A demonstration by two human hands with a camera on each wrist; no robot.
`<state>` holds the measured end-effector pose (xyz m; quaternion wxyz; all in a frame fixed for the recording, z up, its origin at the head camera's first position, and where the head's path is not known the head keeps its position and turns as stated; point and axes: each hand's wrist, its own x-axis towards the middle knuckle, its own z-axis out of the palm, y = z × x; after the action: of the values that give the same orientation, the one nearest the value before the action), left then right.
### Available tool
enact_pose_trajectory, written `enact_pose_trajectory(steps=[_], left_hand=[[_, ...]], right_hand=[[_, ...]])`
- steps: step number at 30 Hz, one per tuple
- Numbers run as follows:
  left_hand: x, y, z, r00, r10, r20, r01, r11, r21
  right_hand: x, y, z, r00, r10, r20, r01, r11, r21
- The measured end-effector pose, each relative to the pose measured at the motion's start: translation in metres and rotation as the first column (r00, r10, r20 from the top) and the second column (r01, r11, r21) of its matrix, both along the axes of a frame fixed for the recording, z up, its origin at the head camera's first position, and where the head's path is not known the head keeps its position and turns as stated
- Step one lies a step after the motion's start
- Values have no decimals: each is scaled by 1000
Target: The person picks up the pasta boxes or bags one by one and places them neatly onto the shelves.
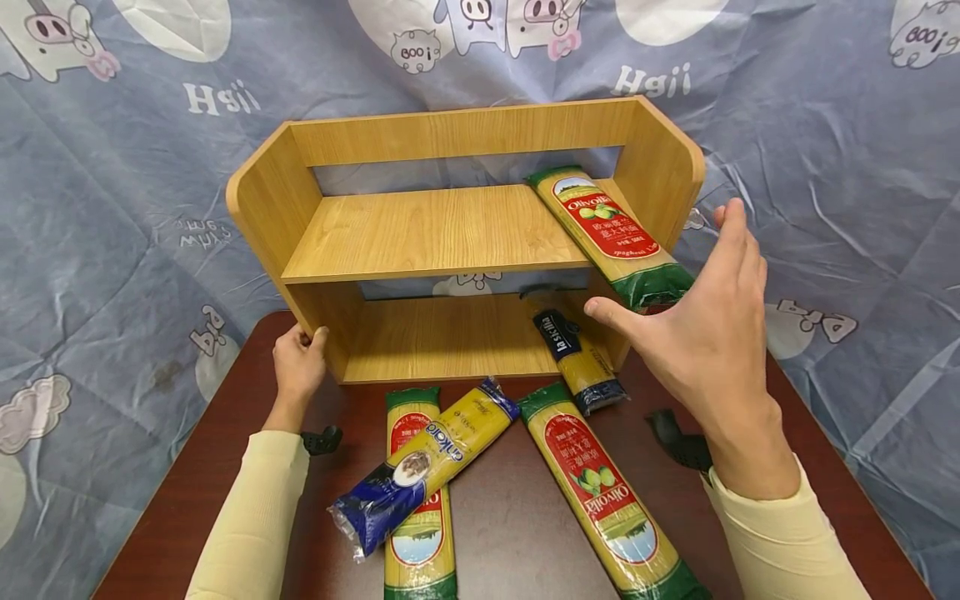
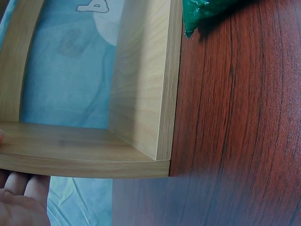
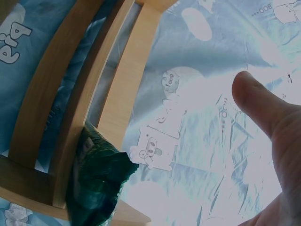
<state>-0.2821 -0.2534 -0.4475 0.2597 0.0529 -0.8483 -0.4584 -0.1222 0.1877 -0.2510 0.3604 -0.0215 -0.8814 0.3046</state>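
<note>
My left hand (image 1: 297, 367) grips the left side panel of a two-tier wooden shelf (image 1: 420, 233). In the left wrist view, fingers (image 2: 35, 188) lie outside that panel and a thumb tip shows inside it. On the upper tier, at the right, lies a green-ended spaghetti packet (image 1: 600, 221) with a red label, its near end jutting past the front edge. Beside that end my right hand (image 1: 712, 342) is held spread, thumb apart from fingers, holding nothing. The right wrist view shows the packet's green end (image 3: 96, 181) apart from the thumb (image 3: 258, 101).
A dark-labelled spaghetti packet (image 1: 573, 354) leans out of the lower tier at the right. On the brown table (image 1: 495, 517), a blue-and-yellow packet (image 1: 427, 462) lies across a green-ended packet (image 1: 417, 550). Another green-ended packet (image 1: 600, 492) lies right of them. A patterned cloth (image 1: 847, 208) hangs behind.
</note>
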Motion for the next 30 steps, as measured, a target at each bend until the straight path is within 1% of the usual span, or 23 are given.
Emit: enact_pose_trajectory(steps=[3, 10, 15, 22, 26, 30], left_hand=[[0, 0, 0, 1000, 1, 1, -1, 1000, 8], [1, 0, 0, 1000, 7, 12, -7, 1000, 14], [0, 0, 0, 1000, 7, 20, -7, 1000, 12], [1, 0, -1, 1000, -7, 23, 6, 999, 38], [1, 1, -1, 1000, -14, 24, 13, 999, 44], [1, 2, 0, 1000, -11, 19, 10, 999, 42]], right_hand=[[9, 1, -7, 1000, -4, -27, 3, 1000, -24], [25, 2, -19, 1000, -14, 25, 16, 996, -90], [36, 3, -27, 999, -20, 30, 24, 993, -117], [47, 5, -38, 999, -15, 44, 21, 989, -146], [52, 5, -44, 997, -22, 73, 34, 985, -169], [57, 5, -50, 991, -32, 128, 56, 981, -185]])
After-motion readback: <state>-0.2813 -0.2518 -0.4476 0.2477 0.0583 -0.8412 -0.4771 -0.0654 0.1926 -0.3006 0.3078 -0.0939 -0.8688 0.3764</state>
